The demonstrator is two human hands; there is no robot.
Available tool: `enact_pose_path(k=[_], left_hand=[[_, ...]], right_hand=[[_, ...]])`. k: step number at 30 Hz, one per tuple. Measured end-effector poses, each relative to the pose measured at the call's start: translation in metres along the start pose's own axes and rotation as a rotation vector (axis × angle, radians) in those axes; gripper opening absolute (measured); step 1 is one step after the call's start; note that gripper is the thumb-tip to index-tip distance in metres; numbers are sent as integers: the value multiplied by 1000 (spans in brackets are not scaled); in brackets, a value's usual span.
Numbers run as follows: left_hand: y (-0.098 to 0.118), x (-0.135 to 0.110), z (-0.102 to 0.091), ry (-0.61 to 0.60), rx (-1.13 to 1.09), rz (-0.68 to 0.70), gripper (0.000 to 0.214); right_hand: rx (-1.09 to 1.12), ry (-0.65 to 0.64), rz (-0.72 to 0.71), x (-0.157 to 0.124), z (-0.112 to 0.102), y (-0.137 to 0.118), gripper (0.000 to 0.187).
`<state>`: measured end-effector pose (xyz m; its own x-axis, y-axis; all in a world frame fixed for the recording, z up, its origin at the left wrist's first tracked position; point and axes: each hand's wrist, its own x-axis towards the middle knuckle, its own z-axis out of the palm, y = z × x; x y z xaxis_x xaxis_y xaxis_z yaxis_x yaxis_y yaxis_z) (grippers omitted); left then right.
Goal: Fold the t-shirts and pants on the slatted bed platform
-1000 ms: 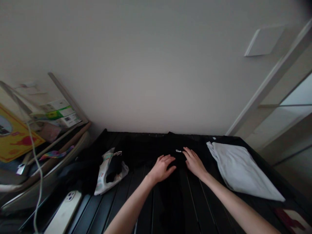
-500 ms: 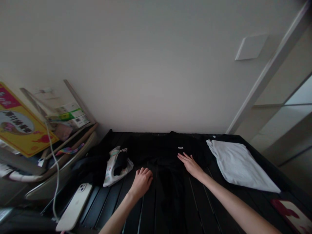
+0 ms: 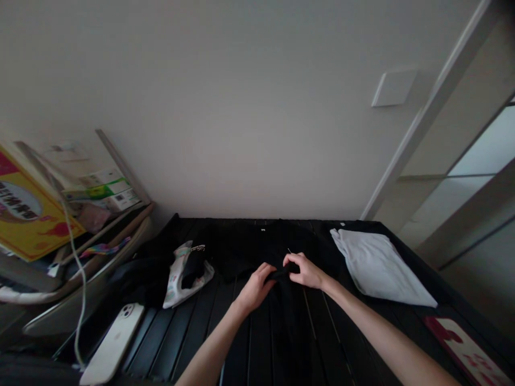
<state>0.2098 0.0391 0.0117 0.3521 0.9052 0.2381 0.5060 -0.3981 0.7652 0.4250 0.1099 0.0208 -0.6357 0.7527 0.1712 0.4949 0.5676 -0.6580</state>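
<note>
The black cloth [image 3: 257, 246] was limp, dull and softly wrinkled, bunched into a thick little fold where I held it. It lay spread on the dark slatted worktop [image 3: 197, 316], in the middle, directly ahead of me, with a narrower length trailing back toward my body. Black on near-black in that dim light, its outline was hard to make out, and I could not fairly say where all of it ended.

My left grip [image 3: 256, 286] and my right grip [image 3: 304, 272] were both closed on that fold, thumbs below and fingers curled over it, just beside each other with a short stretch of cloth between them. Most of the cloth lay beyond my fingers, toward the wall [image 3: 257, 107].

The worktop's far edge ran along the foot of that wall. To my left, a pale plastic bag [image 3: 177, 281] stood nearest, and the white phone [image 3: 115, 343] lay closer to me by the left edge. To my right, the folded white cloth [image 3: 380, 265] lay near my forearm, and bare slats showed on both sides of my wrists.
</note>
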Motion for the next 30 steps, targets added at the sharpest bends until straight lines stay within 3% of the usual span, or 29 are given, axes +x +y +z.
enact_pose_path(k=[3,5,7,10,12,13,17,20,23,26,30], left_hand=[[-21,-24,-20,137,1,-11,30],[-41,-46,-36,168,93,-70,42],[-59,-66,-51,72,244,-126,53],[-68,-84,-69,-71,441,-180,59],[-59,-84,-76,-62,488,-187,58],[-51,-82,-78,-25,483,-187,58],[-11,-62,-72,128,307,-202,52],[8,-50,-54,32,204,-185,41],[6,-48,-36,-129,331,-291,47],[-5,-59,-31,-340,473,-440,82],[-5,-89,-42,-505,541,-589,103]], right_hand=[[-63,-45,-27,-4,-23,12,10],[-214,-58,-15,-10,-33,29,19],[-360,-46,21,-18,-36,46,32],[-432,-23,55,-32,-30,57,27],[-439,-1,41,-41,-20,49,20],[-431,10,17,-44,-13,41,24],[-362,-79,-161,-54,26,3,67],[-344,-176,-206,-53,65,-15,74],[-292,-181,-210,-47,88,-26,53],[-176,-169,-197,-45,73,-38,31],[-10,-178,-78,-64,11,-45,12]])
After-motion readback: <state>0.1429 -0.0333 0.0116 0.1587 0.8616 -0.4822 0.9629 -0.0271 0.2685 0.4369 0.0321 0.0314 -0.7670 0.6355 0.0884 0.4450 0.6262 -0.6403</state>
